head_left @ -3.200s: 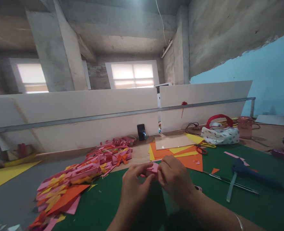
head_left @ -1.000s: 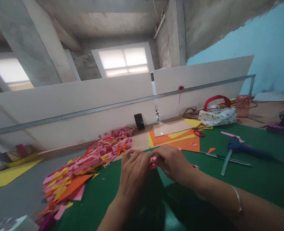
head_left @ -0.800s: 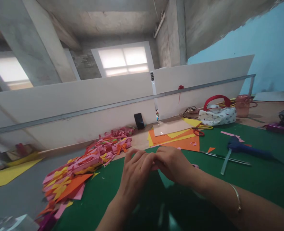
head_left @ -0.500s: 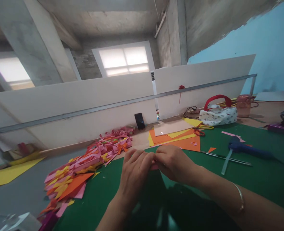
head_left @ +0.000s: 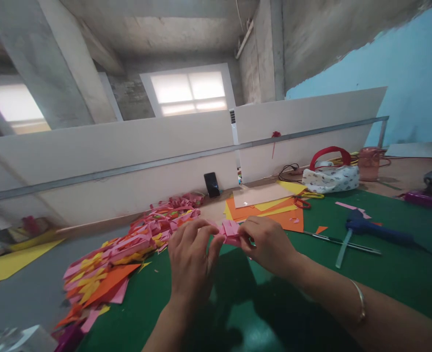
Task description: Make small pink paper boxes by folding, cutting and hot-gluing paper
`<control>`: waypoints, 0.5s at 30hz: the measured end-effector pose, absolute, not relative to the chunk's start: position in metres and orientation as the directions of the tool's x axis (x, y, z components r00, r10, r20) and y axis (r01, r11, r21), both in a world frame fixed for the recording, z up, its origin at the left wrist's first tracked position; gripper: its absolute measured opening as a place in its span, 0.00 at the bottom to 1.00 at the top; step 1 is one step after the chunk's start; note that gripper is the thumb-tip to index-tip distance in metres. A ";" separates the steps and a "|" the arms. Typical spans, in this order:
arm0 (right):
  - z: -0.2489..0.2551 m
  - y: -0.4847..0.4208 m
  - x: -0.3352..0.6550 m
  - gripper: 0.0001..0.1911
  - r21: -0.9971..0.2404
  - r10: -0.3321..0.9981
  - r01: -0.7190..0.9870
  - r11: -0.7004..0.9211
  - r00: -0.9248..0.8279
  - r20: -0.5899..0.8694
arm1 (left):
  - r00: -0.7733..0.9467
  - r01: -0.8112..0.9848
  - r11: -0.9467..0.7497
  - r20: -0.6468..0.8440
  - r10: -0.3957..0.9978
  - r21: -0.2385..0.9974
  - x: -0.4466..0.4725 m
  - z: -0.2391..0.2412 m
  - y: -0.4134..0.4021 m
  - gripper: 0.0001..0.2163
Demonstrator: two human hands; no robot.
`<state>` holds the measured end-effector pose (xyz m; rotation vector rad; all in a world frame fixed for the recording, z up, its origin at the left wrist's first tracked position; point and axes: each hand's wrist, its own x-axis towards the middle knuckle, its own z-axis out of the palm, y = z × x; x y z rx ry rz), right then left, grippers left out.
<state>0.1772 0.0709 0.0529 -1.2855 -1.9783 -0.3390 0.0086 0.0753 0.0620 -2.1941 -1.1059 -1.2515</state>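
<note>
Fingers of the left hand (head_left: pixel 191 259) and right hand (head_left: pixel 268 244) pinch a small pink folded paper piece (head_left: pixel 229 231) at frame centre, above the green mat (head_left: pixel 384 278); uneven pulling could tear or unfold it.

The folded pink piece (head_left: pixel 230 231) at frame centre looks like matt paper, creased. The green mat (head_left: pixel 384 274) under it is matt and felt-like; the orange sheets (head_left: pixel 285 218) behind are smooth paper.
</note>
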 end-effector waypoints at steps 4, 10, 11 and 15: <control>0.053 0.072 0.179 0.05 -0.206 0.660 0.854 0.477 -0.194 0.725 | 0.352 0.802 -0.597 0.789 0.504 0.023 0.009 0.061 0.074 0.10; 0.052 0.071 0.178 0.05 -0.223 0.652 0.824 0.521 -0.216 0.727 | 0.357 0.802 -0.597 0.807 0.469 -0.008 0.011 0.056 0.079 0.03; 0.052 0.071 0.178 0.05 -0.209 0.653 0.824 0.526 -0.234 0.720 | 0.360 0.787 -0.617 0.817 0.451 -0.006 0.012 0.056 0.080 0.03; 0.053 0.071 0.181 0.10 -0.076 0.640 0.847 0.527 -0.335 0.692 | 0.374 0.743 -0.669 0.816 0.441 0.021 0.014 0.054 0.081 0.05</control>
